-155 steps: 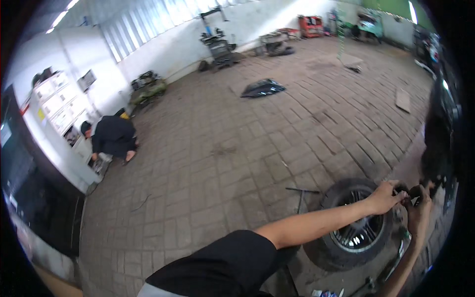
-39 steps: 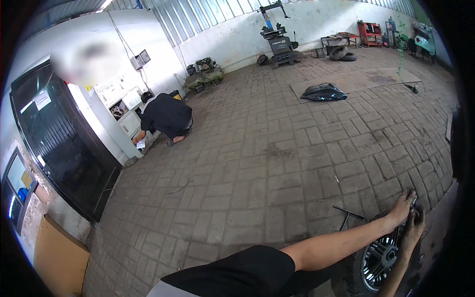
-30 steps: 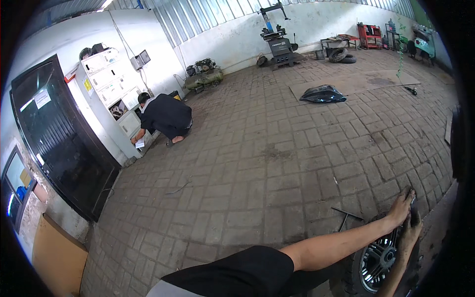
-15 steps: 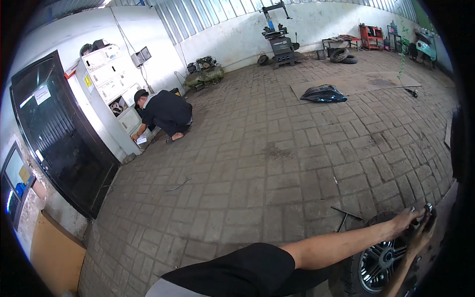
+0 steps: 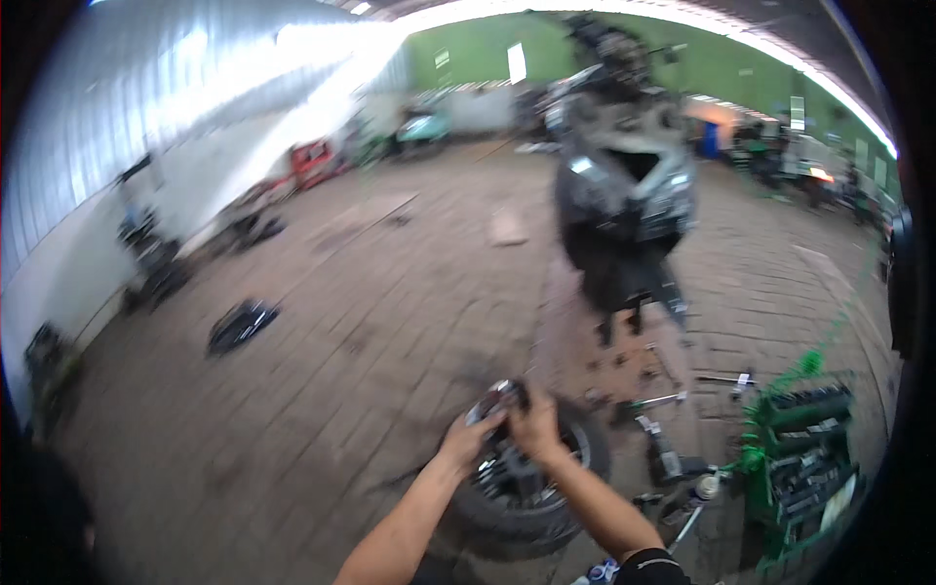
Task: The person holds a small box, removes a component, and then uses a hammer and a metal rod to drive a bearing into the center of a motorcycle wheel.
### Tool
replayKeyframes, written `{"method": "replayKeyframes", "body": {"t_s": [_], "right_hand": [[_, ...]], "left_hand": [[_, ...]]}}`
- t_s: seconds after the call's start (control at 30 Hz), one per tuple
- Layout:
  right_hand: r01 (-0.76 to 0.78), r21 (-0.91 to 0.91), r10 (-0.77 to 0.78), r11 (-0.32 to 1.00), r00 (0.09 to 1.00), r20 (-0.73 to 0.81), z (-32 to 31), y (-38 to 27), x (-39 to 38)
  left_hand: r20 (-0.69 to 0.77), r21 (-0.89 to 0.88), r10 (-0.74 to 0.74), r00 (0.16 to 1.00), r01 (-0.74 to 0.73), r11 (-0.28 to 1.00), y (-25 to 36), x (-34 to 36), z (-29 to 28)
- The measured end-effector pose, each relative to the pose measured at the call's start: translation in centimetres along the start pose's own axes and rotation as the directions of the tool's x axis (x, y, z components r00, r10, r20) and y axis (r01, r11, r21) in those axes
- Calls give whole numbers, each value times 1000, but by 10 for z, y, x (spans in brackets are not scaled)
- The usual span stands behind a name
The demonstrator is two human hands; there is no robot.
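Note:
A motorcycle wheel with a black tyre [image 5: 597, 458] and dark spokes lies flat on the floor in front of me. Above its far rim my left hand [image 5: 468, 441] and my right hand [image 5: 536, 425] come together, closed around a small dark part with a shiny metal face [image 5: 501, 398]. Motion blur and my fingers hide its exact kind. Both forearms reach across the near side of the wheel.
Ahead stands a partly stripped scooter [image 5: 624, 195], with small loose parts on the floor below it. At right sits an open green toolbox [image 5: 765, 497]; a spray can [image 5: 704, 487] and tools lie nearby. A black body panel [image 5: 242, 325] rests at left.
My view has swung right, from the door, cabinet and crouching person to the scooter and toolbox. The wheel and my hands now appear near the middle; my hands remain together over the wheel.

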State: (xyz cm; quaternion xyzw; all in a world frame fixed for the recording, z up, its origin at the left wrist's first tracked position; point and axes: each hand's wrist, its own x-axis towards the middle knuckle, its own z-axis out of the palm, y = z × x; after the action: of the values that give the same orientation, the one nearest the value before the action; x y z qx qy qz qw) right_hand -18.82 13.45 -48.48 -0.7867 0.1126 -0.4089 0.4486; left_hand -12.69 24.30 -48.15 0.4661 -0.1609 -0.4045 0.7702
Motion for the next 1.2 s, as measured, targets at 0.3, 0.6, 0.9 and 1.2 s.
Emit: {"method": "replayKeyframes", "body": {"t_s": [0.3,0.6,0.9,1.2], "right_hand": [[218,80,-140,973,828,-543,-144,-48,86],[-68,-44,66,997,997,-46,-107,2,36],[-234,272,161,934,951,263,-84,75,20],[-618,756,516,213,729,450,-76,132,23]], "left_hand": [[48,77,-109,993,105,991,-53,34,39],[56,181,49,997,-59,982,-42,42,23],[25,319,156,987,-155,935,-56,55,22],[-231,182,91,969,-49,982,-61,72,1]]}}
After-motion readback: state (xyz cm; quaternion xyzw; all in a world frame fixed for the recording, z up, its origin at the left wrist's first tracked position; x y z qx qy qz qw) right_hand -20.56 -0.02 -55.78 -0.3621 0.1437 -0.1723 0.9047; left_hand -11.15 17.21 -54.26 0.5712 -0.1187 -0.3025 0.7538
